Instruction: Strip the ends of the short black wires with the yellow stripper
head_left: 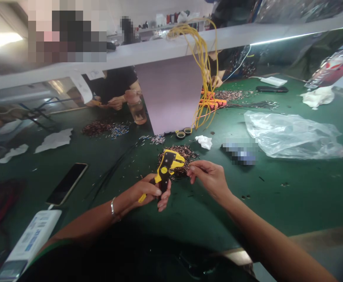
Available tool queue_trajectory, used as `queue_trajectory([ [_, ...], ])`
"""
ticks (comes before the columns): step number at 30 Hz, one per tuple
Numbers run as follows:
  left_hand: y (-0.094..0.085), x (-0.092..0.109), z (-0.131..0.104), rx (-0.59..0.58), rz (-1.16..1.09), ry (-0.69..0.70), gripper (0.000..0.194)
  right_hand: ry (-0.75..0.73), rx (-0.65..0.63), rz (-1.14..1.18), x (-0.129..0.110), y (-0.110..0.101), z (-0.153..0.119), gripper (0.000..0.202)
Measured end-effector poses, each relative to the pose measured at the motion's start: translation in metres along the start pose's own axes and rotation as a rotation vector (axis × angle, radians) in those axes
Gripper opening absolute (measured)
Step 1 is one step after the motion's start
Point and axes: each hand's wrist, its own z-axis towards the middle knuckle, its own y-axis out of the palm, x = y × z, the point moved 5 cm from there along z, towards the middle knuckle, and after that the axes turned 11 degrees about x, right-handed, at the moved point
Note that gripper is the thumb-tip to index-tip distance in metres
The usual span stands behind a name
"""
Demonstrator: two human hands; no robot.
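My left hand (149, 190) is wrapped round the handles of a yellow and black wire stripper (164, 169), its head tilted up and away from me. Just right of the tool's jaws, my right hand (211, 177) is closed in a pinch. Whatever sits between its fingertips is too small to make out. Behind the stripper lies a heap of short dark pieces with coppery ends (189, 152), partly hidden by the tool. Thin black wires (111, 172) lie on the green table left of the heap.
A phone (67, 184) and a white power strip (31, 235) lie at left. A clear plastic bag (291, 135) spreads at right. Yellow cables (202, 58) hang over the shelf (159, 49). Beyond it, a co-worker's hands (115, 102) work near a bottle (136, 109).
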Motion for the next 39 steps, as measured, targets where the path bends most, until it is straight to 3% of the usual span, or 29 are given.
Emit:
queue_trajectory([
  [16,-0.0016,-0.0019,0.0013,0.051,0.046,0.010,0.020,0.031,-0.006,0.003,-0.0007,-0.0005,-0.0014,0.012],
  [39,0.0000,0.0009,0.0052,-0.017,0.087,0.056,0.035,0.088,0.020,-0.044,0.0026,-0.0010,-0.0013,0.013],
])
